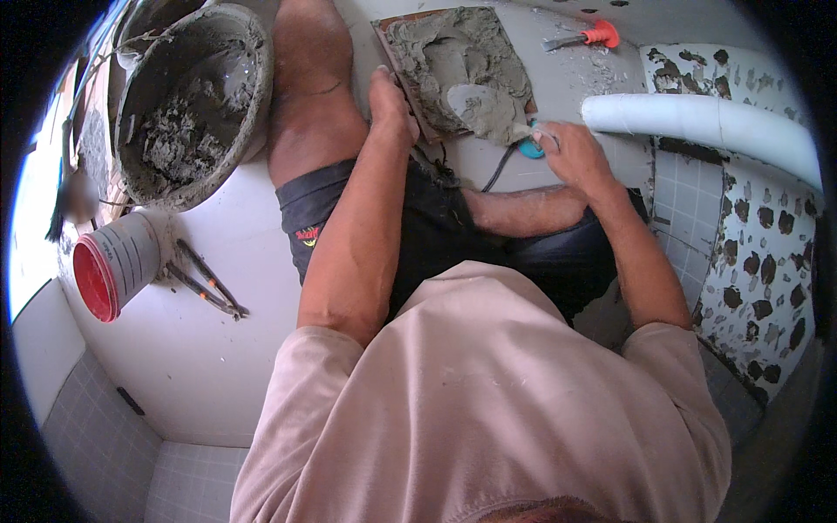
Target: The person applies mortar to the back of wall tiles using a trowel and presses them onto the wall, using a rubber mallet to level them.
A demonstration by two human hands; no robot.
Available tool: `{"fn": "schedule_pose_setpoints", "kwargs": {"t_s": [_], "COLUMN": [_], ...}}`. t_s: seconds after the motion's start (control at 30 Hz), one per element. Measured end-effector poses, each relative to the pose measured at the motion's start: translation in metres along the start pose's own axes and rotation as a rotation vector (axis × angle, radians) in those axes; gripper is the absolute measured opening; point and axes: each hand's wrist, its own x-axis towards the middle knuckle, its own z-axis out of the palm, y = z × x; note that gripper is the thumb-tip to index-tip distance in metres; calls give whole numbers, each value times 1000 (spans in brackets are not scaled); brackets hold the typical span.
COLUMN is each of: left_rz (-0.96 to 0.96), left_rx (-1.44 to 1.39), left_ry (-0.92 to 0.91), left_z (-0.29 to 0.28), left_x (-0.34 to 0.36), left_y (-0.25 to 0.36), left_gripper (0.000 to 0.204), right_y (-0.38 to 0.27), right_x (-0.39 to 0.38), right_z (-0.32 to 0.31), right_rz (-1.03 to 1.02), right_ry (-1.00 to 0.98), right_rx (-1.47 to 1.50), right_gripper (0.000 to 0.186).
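A square brown-edged tile or board (407, 94), thickly spread with wet grey mortar (436, 52), lies tilted beyond my legs. My left hand (394, 109) grips its left edge, fingers partly hidden beneath. Closed round the handle of a trowel (481, 106) is my right hand (571, 157), at the near right corner. The trowel's mortar-coated blade lies flat on the mortar. A turquoise round piece (530, 149) shows beside the handle; I cannot tell whether it belongs to the trowel.
At the far left stands a big tub (260, 87) of mortar. Near it lie a white bucket with a red inside (131, 253) and pincers (207, 279). A chisel with a red guard (597, 35) rests at the far right. A thick white pipe (697, 120) juts in from the mortar-spotted right wall (750, 235).
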Motion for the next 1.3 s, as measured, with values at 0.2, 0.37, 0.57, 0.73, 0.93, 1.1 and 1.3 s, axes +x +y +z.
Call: {"fn": "schedule_pose_setpoints", "kwargs": {"t_s": [0.2,0.37,0.57,0.73,0.93,1.1,1.3], "left_rz": [13,-2,-5,-31,-57,-65,-39], "left_rx": [1,12,47,25,31,-39,22], "left_ry": [64,21,33,63,14,85,30], "left_z": [-6,-6,-4,-3,-14,-12,0], "left_x": [2,8,1,1,19,11,3], "left_y": [2,1,2,5,-11,5,2], "left_gripper": [58,54,54,55,56,58,54], "right_y": [-12,-16,-18,-37,-69,-81,-12], "right_x": [-17,19,81,94,107,85,79], "right_z": [-5,-21,-19,-23,-21,-51,-36], "right_rz": [148,65,55,526,365,66,213], "right_ry": [213,277,153,-267,-210,28,104], "right_rx": [-77,-84,-277,742,600,-165,-247], "right_gripper": [28,30,33,34,32,31,32]}}
